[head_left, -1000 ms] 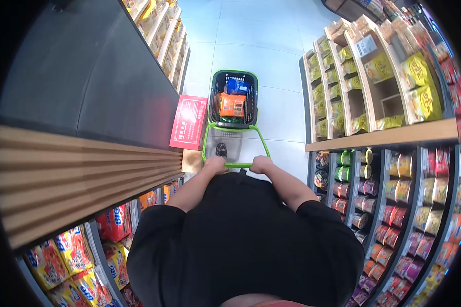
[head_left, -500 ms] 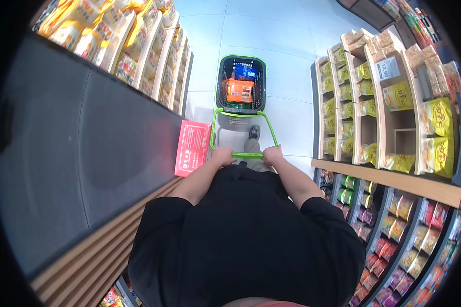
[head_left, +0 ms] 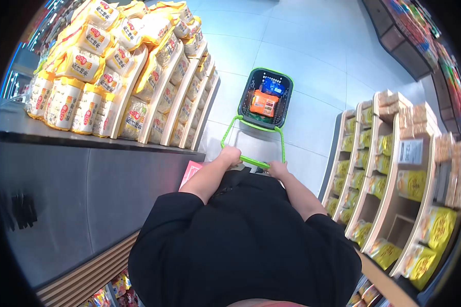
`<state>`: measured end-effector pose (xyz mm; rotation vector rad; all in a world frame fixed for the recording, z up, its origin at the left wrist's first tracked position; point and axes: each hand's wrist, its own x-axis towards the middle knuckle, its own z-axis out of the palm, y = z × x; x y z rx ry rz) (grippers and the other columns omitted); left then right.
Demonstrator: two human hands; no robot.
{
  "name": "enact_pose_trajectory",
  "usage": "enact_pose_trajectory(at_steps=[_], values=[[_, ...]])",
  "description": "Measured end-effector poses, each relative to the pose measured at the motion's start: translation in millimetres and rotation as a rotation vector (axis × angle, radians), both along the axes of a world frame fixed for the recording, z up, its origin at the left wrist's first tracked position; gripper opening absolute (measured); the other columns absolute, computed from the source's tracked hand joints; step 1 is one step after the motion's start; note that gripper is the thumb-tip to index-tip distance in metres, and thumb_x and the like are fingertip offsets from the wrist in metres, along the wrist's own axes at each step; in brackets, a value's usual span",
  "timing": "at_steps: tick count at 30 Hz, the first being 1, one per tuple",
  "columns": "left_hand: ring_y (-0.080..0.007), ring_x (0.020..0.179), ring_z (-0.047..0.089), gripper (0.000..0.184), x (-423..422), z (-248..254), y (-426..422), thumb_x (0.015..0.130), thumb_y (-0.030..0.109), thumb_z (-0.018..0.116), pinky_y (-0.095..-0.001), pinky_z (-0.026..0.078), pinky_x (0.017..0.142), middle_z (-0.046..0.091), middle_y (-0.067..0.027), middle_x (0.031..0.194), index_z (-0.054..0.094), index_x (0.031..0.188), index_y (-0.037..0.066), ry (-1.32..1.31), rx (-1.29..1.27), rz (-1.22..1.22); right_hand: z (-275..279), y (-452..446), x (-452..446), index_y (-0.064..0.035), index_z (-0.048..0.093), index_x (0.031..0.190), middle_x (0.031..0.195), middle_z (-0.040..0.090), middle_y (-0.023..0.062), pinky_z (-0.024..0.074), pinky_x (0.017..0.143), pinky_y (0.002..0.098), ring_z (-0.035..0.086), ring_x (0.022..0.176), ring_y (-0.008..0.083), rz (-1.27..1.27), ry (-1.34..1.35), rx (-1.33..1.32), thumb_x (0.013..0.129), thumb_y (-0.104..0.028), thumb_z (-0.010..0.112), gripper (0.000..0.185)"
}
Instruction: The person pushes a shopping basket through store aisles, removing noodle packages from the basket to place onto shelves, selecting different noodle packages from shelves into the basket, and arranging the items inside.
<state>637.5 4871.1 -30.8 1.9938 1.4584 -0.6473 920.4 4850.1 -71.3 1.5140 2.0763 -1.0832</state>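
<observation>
Both hands are closed round the green handle of a shopping basket that stands on the floor ahead of me. My left hand grips the handle's left end, and my right hand wraps its right end. The basket is black with a green rim. Inside lie an orange packet and a blue packet; something green shows beneath the orange one, its kind unclear.
Stacked yellow-and-white food packs fill a shelf unit on the left, above a dark grey counter. A pink box stands beside it, partly behind my left arm. Slanted shelves with yellow bags and a price card flank the right.
The view has turned, so the basket appears further right and the left shelf shows more. The pink box has slipped mostly behind my left arm. Both hands keep hold of the handle.
</observation>
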Motion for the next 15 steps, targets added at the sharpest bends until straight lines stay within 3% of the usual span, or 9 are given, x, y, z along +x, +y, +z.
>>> enact_pose_trajectory(at_steps=[5, 9, 12, 14, 15], values=[[-0.0309, 0.106, 0.075, 0.043, -6.0, -6.5, 73.6, 0.088, 0.05, 0.075, -0.0443, 0.053, 0.1, 0.079, -0.0146, 0.107, 0.082, 0.101, 0.01, -0.009, -0.01, -0.006, -4.8, 72.2, -3.3, -0.0221, 0.08, 0.113, 0.111, 0.078, 0.0126, 0.0255, 0.112, 0.08, 0.07, 0.114, 0.0367, 0.001, 0.006, 0.04, 0.095, -0.053, 0.068, 0.037], [-0.0313, 0.106, 0.075, 0.045, -18.7, 4.9, 125.7, 0.088, 0.052, 0.072, -0.0446, 0.054, 0.099, 0.079, -0.0145, 0.106, 0.082, 0.102, 0.01, -0.038, -0.008, -0.051, -16.9, 121.2, -9.8, -0.022, 0.082, 0.108, 0.107, 0.079, 0.0118, 0.0261, 0.112, 0.0798, 0.07, 0.114, 0.0367, -0.017, 0.015, -0.009, 0.092, -0.056, 0.07, 0.04], [-0.0341, 0.103, 0.075, 0.05, -44.4, 16.1, 188.6, 0.088, 0.056, 0.07, -0.0465, 0.057, 0.095, 0.079, -0.016, 0.105, 0.082, 0.1, 0.009, -0.133, -0.004, -0.059, -2.8, 178.9, -25.2, -0.0206, 0.082, 0.102, 0.103, 0.079, 0.0111, 0.0294, 0.11, 0.0773, 0.071, 0.113, 0.0352, -0.1, 0.02, -0.005, 0.09, -0.055, 0.073, 0.038], [-0.0366, 0.099, 0.076, 0.055, -56.8, 21.2, 233.5, 0.087, 0.06, 0.068, -0.0485, 0.059, 0.089, 0.079, -0.0173, 0.103, 0.082, 0.098, 0.008, -0.204, -0.032, -0.051, 2.2, 208.4, -27.1, -0.0192, 0.082, 0.097, 0.1, 0.079, 0.0111, 0.0267, 0.11, 0.076, 0.071, 0.111, 0.0331, -0.36, 0.251, -0.091, 0.086, -0.053, 0.077, 0.036], [-0.0374, 0.098, 0.076, 0.054, -56.9, 26.6, 250.8, 0.087, 0.061, 0.068, -0.0485, 0.059, 0.089, 0.079, -0.0175, 0.102, 0.082, 0.1, 0.01, -0.237, -0.038, -0.075, 3.2, 220.9, -26.9, -0.0187, 0.082, 0.097, 0.1, 0.079, 0.0109, 0.0322, 0.109, 0.0701, 0.071, 0.11, 0.0327, -0.348, 0.204, -0.096, 0.084, -0.052, 0.079, 0.036]])
